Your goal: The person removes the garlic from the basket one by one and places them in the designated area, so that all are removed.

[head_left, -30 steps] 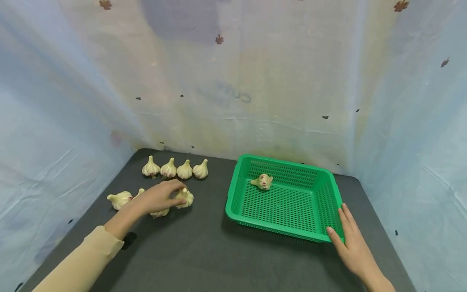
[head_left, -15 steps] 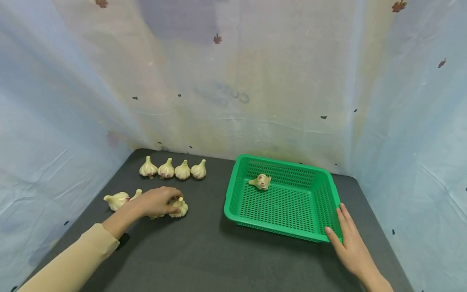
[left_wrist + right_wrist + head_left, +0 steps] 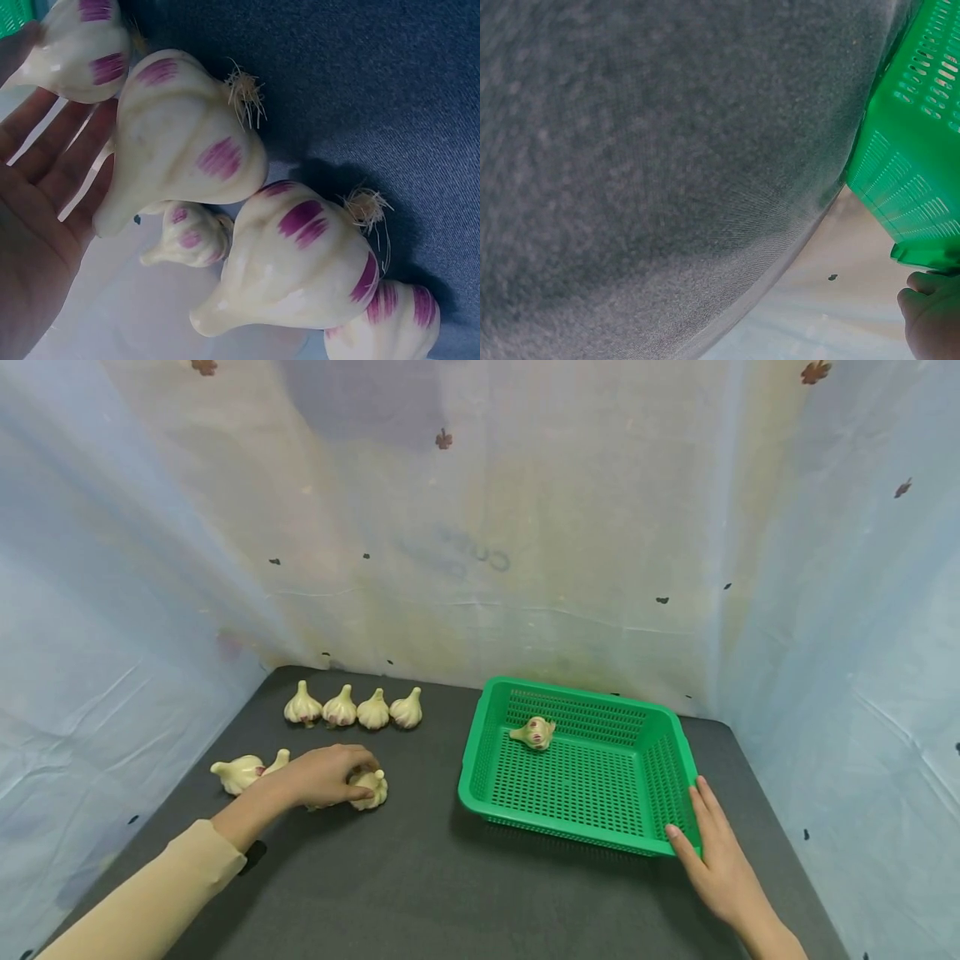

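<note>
My left hand [image 3: 322,775] grips a garlic bulb [image 3: 373,790] at the right end of the near row, thumb on one side and fingers on the other. In the left wrist view this garlic bulb [image 3: 81,60] sits between thumb and fingers, beside a larger-looking bulb [image 3: 184,127] with roots. Part of the near row hides behind the hand; a tilted bulb [image 3: 238,774] shows at its left end. My right hand [image 3: 723,864] rests on the near right corner of a green perforated basket [image 3: 570,833], fingers extended along the rim. One garlic bulb [image 3: 536,733] lies inside.
Several garlic bulbs [image 3: 341,707] stand in a row at the back left of the dark table [image 3: 420,885]. Pale sheeting [image 3: 487,527] hangs behind the table and on both sides. A dark band [image 3: 255,855] is at my left wrist.
My left hand has moved slightly left and toward me with the garlic bulb, into the near row. The view has shifted a little. The right hand stays on the basket.
</note>
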The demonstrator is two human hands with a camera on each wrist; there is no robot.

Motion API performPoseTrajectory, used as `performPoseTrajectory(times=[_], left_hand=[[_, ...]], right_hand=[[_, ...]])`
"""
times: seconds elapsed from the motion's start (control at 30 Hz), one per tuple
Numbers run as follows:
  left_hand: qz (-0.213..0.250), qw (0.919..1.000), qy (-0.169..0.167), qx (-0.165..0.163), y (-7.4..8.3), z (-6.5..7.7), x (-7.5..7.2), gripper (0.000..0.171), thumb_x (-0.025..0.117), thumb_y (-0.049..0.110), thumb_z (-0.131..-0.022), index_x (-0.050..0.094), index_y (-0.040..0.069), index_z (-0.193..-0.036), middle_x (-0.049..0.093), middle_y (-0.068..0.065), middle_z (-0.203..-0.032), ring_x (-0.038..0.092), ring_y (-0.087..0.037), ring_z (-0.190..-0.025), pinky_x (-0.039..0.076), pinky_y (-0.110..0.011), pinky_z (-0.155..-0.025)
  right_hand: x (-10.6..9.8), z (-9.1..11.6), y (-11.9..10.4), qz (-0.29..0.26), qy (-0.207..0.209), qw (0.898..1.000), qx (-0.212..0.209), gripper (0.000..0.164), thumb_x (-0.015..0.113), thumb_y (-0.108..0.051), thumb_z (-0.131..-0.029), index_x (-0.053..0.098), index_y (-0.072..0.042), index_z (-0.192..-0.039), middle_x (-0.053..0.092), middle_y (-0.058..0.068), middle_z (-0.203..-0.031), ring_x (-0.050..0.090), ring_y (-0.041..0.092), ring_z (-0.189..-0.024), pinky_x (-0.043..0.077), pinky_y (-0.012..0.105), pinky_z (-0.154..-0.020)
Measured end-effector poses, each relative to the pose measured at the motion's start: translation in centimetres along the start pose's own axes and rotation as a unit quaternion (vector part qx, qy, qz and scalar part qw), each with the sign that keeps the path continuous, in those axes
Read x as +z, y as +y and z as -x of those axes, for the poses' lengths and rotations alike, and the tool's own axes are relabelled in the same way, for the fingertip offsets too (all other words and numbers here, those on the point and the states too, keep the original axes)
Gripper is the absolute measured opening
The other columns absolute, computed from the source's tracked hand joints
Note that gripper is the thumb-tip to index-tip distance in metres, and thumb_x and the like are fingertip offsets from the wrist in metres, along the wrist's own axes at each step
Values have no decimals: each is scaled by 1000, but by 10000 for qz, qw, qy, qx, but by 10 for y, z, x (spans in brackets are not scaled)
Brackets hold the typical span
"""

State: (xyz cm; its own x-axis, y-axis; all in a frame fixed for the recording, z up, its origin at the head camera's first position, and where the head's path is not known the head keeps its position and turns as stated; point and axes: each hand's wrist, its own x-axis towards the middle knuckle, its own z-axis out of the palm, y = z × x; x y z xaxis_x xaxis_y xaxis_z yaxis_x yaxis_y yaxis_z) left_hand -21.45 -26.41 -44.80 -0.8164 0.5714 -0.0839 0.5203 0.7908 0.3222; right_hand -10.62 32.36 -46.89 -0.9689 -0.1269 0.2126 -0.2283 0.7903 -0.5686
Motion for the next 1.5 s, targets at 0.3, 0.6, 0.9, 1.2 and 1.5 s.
performPoseTrajectory(times=[0.3, 0.6, 0.9, 1.2, 1.5], left_hand=[[78, 10000, -46, -2, 6, -2, 0, 40, 75, 37, -98, 71, 12, -129, 67, -6, -127, 68, -22, -105, 56, -44, -84], [313, 9992, 209, 134, 27, -8, -5, 41, 74, 35, -99, 68, 14, -134, 65, -5, -134, 67, -27, -115, 56, -49, -92], [617, 9912, 997, 614, 60, -31, -13, 40, 75, 27, -98, 66, 15, -135, 67, -3, -131, 66, -24, -118, 55, -46, -95], [1081, 9768, 1446, 1153, 100, -67, -28, 39, 75, 20, -99, 66, 11, -135, 66, -4, -131, 65, -18, -115, 56, -40, -95], [1207, 9699, 1403, 1583, 129, -112, -40, 39, 72, 23, -101, 64, 14, -138, 66, -2, -129, 64, -15, -101, 56, -40, -83]], right_hand=[[-2, 2, 0, 35, 22, 10000, 22, 75, 52, -30, -111, 11, 2, -165, -3, 17, -174, 9, 56, -153, 23, 83, -103], [-2, 4, 1, 76, 25, 9999, 94, 76, 52, -30, -111, 10, 1, -166, -3, 17, -174, 9, 56, -153, 24, 82, -102], [-2, 6, 1, 14, 28, 9999, 103, 75, 52, -29, -111, 10, 1, -166, -3, 17, -174, 9, 55, -153, 24, 82, -103], [-1, 5, 1, -12, 29, 10000, 66, 75, 51, -30, -111, 10, -1, -166, -2, 16, -174, 9, 55, -154, 23, 82, -104], [0, 2, -3, 9, 62, 10000, -8, 74, 51, -30, -111, 12, 0, -166, -1, 15, -174, 9, 54, -154, 24, 82, -104]])
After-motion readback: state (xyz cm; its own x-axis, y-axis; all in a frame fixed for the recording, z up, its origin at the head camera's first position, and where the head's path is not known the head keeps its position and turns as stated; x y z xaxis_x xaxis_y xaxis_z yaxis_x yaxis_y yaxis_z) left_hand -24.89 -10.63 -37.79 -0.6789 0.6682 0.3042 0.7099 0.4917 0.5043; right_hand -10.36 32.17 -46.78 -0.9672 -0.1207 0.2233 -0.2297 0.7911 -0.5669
